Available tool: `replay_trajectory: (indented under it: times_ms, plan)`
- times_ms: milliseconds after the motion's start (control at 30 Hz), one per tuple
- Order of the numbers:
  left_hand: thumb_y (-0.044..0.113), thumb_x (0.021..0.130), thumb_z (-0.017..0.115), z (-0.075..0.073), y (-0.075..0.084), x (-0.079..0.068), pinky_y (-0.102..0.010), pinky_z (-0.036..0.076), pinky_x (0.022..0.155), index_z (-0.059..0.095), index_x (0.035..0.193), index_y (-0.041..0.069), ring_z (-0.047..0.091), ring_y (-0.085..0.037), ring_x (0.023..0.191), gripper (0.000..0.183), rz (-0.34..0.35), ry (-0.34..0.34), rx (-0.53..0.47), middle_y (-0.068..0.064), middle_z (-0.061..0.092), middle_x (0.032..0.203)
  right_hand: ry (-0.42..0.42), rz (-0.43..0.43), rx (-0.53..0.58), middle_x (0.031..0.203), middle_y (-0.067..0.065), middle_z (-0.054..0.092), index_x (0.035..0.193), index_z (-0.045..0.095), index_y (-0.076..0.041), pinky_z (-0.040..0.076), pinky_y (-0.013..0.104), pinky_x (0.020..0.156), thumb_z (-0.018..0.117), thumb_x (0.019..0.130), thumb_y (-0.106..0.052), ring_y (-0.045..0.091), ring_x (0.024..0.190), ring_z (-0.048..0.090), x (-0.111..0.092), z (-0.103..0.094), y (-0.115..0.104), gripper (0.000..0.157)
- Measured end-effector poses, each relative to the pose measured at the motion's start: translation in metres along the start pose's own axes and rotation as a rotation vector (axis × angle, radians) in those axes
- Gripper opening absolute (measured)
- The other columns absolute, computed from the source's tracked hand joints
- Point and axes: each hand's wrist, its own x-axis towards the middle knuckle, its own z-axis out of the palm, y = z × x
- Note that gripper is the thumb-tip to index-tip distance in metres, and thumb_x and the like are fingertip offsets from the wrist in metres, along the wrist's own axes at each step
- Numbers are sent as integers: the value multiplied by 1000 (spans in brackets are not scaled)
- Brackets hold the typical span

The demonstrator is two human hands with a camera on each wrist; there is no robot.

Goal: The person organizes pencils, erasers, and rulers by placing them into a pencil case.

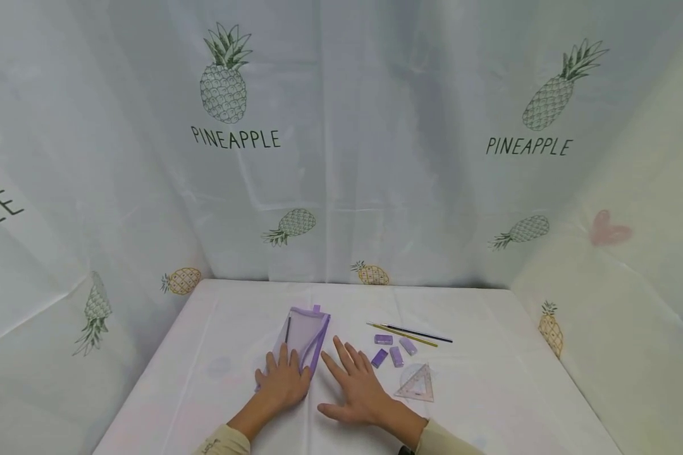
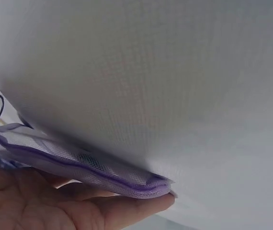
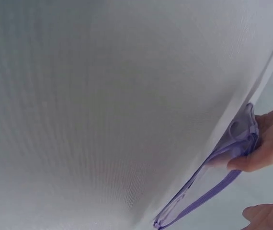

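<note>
A purple mesh zip pencil case (image 1: 306, 332) lies on the table, with a dark, thin stick-like item (image 1: 288, 330) showing through its mesh. My left hand (image 1: 283, 379) rests flat on the near part of the case, fingers spread and covering that end. In the left wrist view the zip edge of the case (image 2: 93, 167) runs along the fingers. Just right of the case, my right hand (image 1: 357, 387) is held with fingers spread and nothing in it. The right wrist view catches the case (image 3: 213, 189) with its zip side gaping and the left hand (image 3: 270, 139) at one end.
Right of my right hand lie several small purple erasers (image 1: 383, 339). Two slender pencils (image 1: 421, 333) lie behind them, one dark and one yellowish. A clear triangular set square (image 1: 427, 392) lies nearer me. A pineapple-print curtain (image 1: 375, 158) encloses the white-covered table (image 1: 216, 328).
</note>
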Motion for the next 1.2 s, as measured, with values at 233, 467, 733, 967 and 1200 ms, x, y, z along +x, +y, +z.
replay_trajectory:
  times_ms: [233, 467, 733, 967, 1200]
  plan:
    - [39, 102, 37, 1, -3, 3, -84, 18, 100, 46, 144, -2, 20, -59, 142, 59, -19, -16, -52, -21, 34, 157, -11, -22, -2, 167, 13, 7, 157, 28, -20, 31, 66, 109, 49, 88, -72, 41, 150, 22, -6, -2, 0, 89]
    - [38, 102, 34, -3, -3, 3, -82, 18, 101, 47, 143, -3, 20, -58, 142, 59, -46, -28, -61, -23, 37, 156, -29, -68, -45, 168, 10, 2, 159, 20, -26, 28, 65, 112, 47, 90, -71, 40, 151, 18, -12, -8, 7, 88]
    - [37, 103, 33, -4, -4, 2, -78, 25, 103, 47, 143, -3, 24, -59, 140, 59, -25, -22, -30, -23, 39, 154, -47, 16, 5, 168, 5, -2, 159, 14, -33, 24, 68, 112, 56, 89, -65, 36, 153, 12, -22, -20, 30, 88]
    - [35, 104, 31, -5, -5, 3, -75, 26, 104, 47, 143, -3, 24, -58, 140, 57, -9, -30, -41, -23, 39, 154, -22, 60, 9, 168, 8, 5, 158, 23, -27, 26, 72, 108, 57, 89, -64, 42, 149, 22, -31, -28, 53, 86]
    - [33, 104, 31, -9, -4, 1, -76, 21, 106, 45, 144, -3, 21, -57, 142, 56, -1, -24, -94, -23, 37, 155, 82, 102, -41, 167, 9, 9, 158, 26, -24, 26, 68, 111, 61, 87, -63, 43, 148, 24, -38, -32, 72, 88]
